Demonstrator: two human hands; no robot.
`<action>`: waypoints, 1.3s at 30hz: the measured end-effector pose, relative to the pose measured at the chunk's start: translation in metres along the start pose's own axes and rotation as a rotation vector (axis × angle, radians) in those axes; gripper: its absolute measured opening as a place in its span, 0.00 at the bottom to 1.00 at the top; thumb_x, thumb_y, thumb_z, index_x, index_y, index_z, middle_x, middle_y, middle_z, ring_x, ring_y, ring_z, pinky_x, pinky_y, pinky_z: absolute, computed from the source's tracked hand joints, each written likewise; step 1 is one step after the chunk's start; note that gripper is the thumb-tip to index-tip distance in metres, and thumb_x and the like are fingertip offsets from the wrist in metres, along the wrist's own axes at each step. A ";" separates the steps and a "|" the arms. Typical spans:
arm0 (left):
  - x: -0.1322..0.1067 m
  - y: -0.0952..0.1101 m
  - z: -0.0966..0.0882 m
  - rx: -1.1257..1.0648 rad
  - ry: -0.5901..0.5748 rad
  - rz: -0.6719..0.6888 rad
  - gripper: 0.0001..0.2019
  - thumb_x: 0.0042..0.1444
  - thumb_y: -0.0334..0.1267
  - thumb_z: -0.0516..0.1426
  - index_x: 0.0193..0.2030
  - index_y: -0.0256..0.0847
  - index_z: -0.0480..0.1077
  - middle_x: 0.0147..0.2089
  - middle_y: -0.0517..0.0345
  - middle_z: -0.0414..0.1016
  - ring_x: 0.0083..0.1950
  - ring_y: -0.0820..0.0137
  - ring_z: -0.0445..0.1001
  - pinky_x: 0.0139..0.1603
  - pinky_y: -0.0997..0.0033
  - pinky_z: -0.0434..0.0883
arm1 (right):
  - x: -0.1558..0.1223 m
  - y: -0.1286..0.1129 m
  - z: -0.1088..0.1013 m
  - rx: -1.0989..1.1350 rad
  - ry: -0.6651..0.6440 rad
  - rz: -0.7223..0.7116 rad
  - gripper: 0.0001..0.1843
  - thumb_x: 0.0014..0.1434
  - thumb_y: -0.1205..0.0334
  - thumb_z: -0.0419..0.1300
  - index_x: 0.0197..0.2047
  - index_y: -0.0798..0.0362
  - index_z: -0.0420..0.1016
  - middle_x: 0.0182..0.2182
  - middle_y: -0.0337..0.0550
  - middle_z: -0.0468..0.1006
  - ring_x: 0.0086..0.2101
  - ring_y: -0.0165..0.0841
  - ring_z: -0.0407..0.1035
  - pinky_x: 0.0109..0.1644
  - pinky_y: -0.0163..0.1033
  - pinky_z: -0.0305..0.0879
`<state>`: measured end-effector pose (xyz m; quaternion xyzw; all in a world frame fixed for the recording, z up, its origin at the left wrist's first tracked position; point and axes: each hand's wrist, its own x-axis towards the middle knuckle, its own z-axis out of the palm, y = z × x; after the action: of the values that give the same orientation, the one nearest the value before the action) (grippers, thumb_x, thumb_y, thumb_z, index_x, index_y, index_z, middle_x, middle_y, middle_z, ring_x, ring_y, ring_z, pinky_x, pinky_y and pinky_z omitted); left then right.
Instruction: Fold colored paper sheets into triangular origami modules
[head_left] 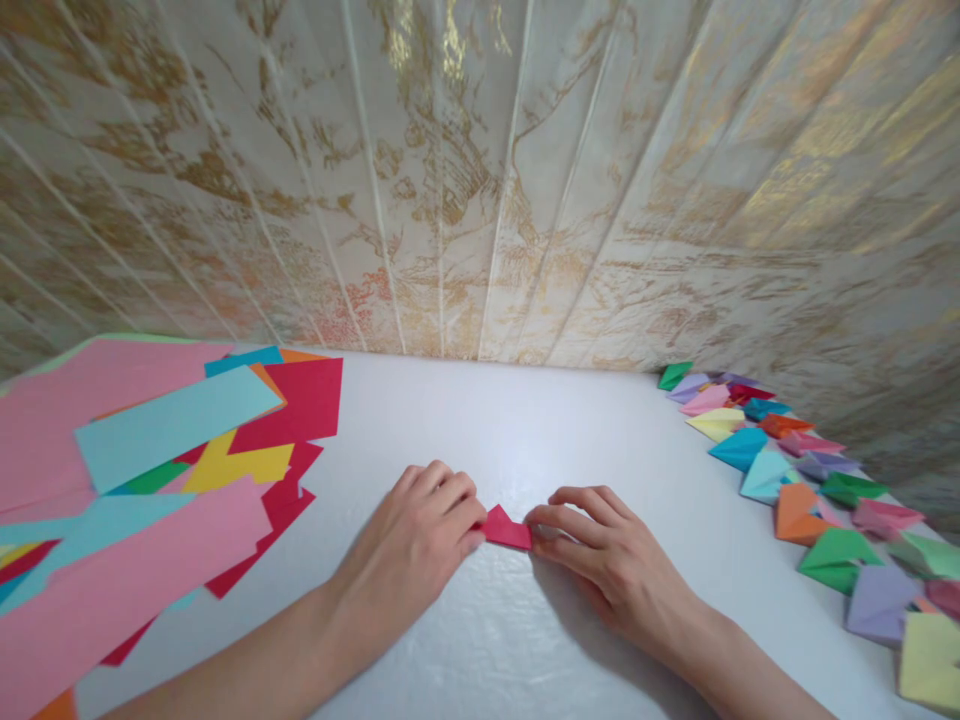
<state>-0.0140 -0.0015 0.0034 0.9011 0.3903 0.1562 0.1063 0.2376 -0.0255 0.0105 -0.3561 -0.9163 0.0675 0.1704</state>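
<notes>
A small folded red paper piece point(507, 527) lies on the white table point(495, 430) between my two hands. My left hand point(417, 535) has its fingers curled and pressed on the piece's left end. My right hand point(604, 555) pinches the right end with thumb and forefinger. Both hands rest low on the table surface, and the paper shows a notch at its top edge.
A loose pile of coloured paper strips point(142, 480), pink, light blue, red and yellow, covers the table's left side. Several folded paper pieces point(817, 490) in many colours line the right edge. A patterned wall point(480, 170) rises right behind the table.
</notes>
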 end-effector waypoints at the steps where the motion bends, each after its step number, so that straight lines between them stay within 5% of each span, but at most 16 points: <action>1: 0.001 0.001 -0.001 0.031 -0.012 0.039 0.04 0.62 0.31 0.61 0.40 0.41 0.70 0.45 0.58 0.74 0.47 0.60 0.66 0.47 0.58 0.62 | 0.002 -0.002 -0.002 0.009 -0.006 0.029 0.18 0.62 0.79 0.52 0.44 0.51 0.76 0.46 0.43 0.81 0.46 0.40 0.69 0.48 0.44 0.62; 7: 0.007 0.004 -0.001 0.138 -0.013 0.110 0.03 0.63 0.28 0.60 0.38 0.38 0.72 0.41 0.55 0.76 0.46 0.59 0.67 0.45 0.58 0.62 | 0.025 -0.016 -0.013 0.053 0.084 0.296 0.19 0.54 0.84 0.51 0.40 0.53 0.72 0.37 0.43 0.78 0.38 0.37 0.70 0.44 0.41 0.64; 13: 0.014 0.004 -0.006 0.111 0.005 0.109 0.06 0.59 0.30 0.64 0.32 0.40 0.73 0.36 0.60 0.76 0.42 0.63 0.68 0.42 0.63 0.62 | 0.053 -0.027 0.000 0.153 -0.177 0.364 0.14 0.54 0.79 0.64 0.40 0.53 0.74 0.42 0.44 0.75 0.42 0.36 0.72 0.44 0.36 0.68; 39: 0.015 -0.011 -0.002 -0.190 0.035 0.041 0.03 0.59 0.33 0.65 0.36 0.44 0.76 0.36 0.63 0.77 0.42 0.67 0.69 0.44 0.66 0.63 | 0.060 -0.007 0.002 0.477 -0.153 0.401 0.16 0.52 0.84 0.63 0.36 0.53 0.80 0.34 0.36 0.72 0.29 0.27 0.69 0.36 0.30 0.66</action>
<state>-0.0123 0.0172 0.0054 0.8919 0.3568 0.2105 0.1814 0.1907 0.0099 0.0259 -0.4733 -0.7964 0.3393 0.1629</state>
